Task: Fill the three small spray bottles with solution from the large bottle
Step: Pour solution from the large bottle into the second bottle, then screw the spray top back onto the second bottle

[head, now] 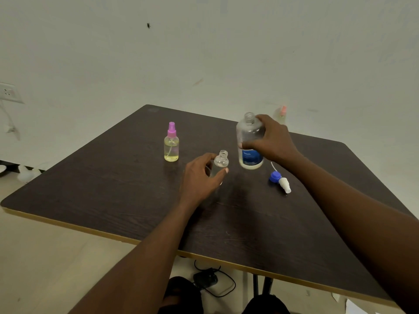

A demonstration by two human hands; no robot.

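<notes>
Hands (199,175) gripping small bottle (221,160), large bottle (249,141)

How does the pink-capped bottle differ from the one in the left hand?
The pink-capped spray bottle keeps its sprayer; the open small bottle has none. It holds yellowish liquid; the open one looks clear. It stands free; the left hand grips the other. Both stand upright.
</notes>
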